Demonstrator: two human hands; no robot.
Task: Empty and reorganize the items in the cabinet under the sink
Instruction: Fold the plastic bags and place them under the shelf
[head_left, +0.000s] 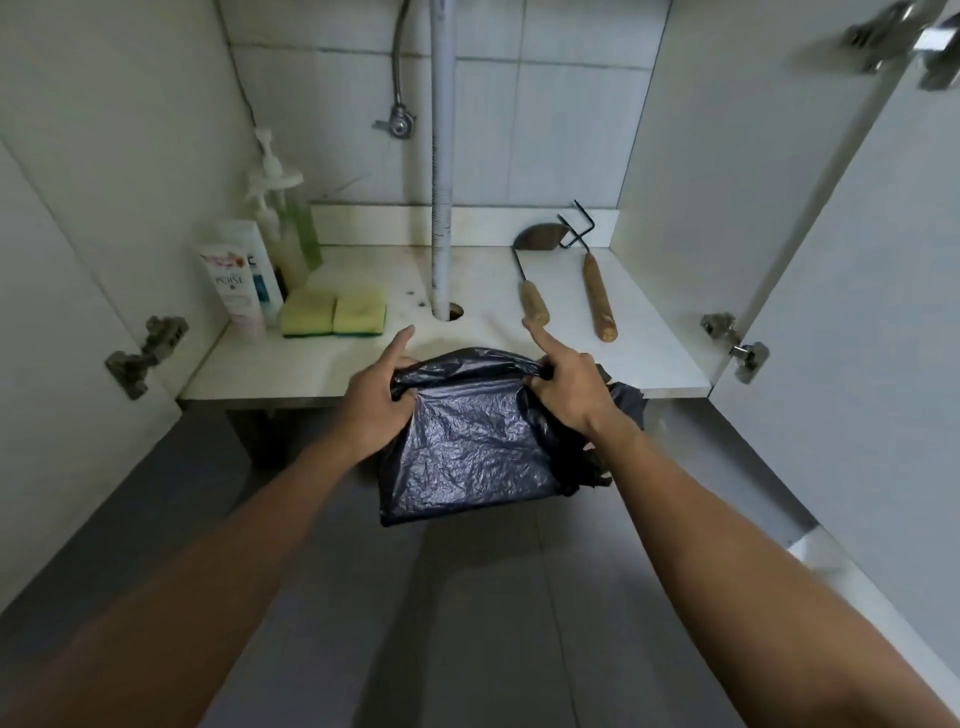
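White cabinet floor (332, 364) under the sink, both doors swung wide, drain pipe (442, 208) dropping through a hole just beyond the fingers. Left hand (376, 402) fingers curled into the top left edge of a dark plastic bag (467, 452), thumb stretched forward and free; right hand (569, 387) pinches the top right edge, forefinger pointing ahead, spare bag bunched under the palm. Bag hangs between both hands at the cabinet's front lip, over the grey floor, top edge rolled over. Step in hand, by my reading: folding the bag flat for storing. To do it well, keep the top edge taut between both grips, smooth trapped air downward, tuck in the loose bunch at right before the next fold. Just past the left fingers: two yellow sponges (333, 312); beyond them tubes (236, 283) and pump bottles (283, 208). Past the right forefinger: two wooden-handled tools (597, 296), close enough to snag thin plastic — set the bag down short of them.
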